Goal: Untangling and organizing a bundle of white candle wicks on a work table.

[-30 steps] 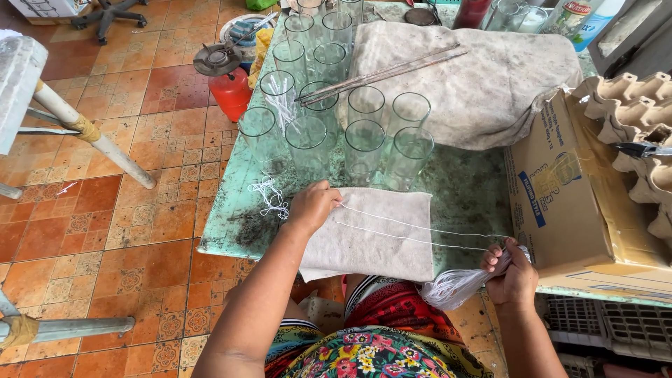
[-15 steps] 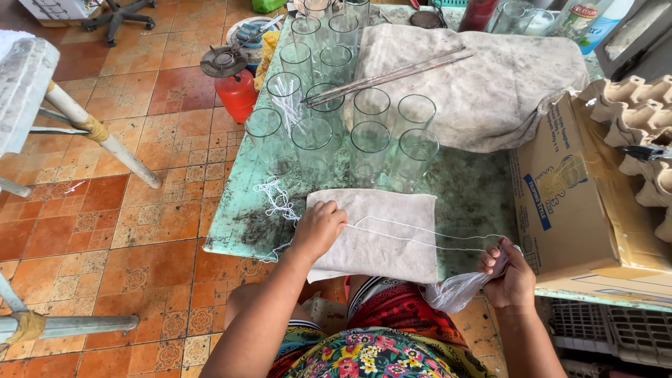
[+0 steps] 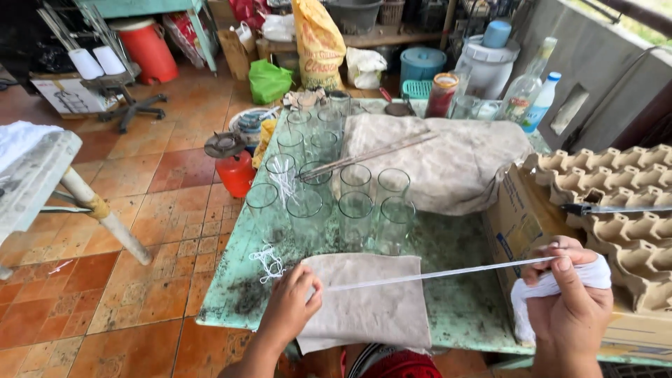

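A white string (image 3: 434, 274) is held taut between the two hands, just above the near edge of the green worktop (image 3: 462, 308). One end is pinched in the closed fingers of the left hand (image 3: 294, 311), which is rested on a grey cloth (image 3: 371, 308) spread flat at the worktop's front. The other end is gripped by the right hand (image 3: 570, 304), whose fingers are closed around a white bundle of string (image 3: 528, 301) raised in front of a cardboard box (image 3: 514, 224) at the right edge. Stacked egg trays (image 3: 623, 203) are seen on top of that box, with a dark-handled blade (image 3: 602, 209) laid across them. A small tangle of cut white string (image 3: 268, 262) is left on the worktop just beside the left hand. Behind the cloth, a group of empty clear glasses (image 3: 353, 210) is set upright in rows, and white string pieces are seen in one of them. Further back, a larger grey cloth (image 3: 448, 161) is draped over the worktop, with thin metal rods (image 3: 371, 155) laid across its near corner and the glasses. On the tiled floor to the left, a red gas canister with a burner (image 3: 231, 161) is stood close to the worktop. At the far end, bottles (image 3: 525, 91), a white tub (image 3: 490, 63) and a yellow sack (image 3: 318, 42) are visible.
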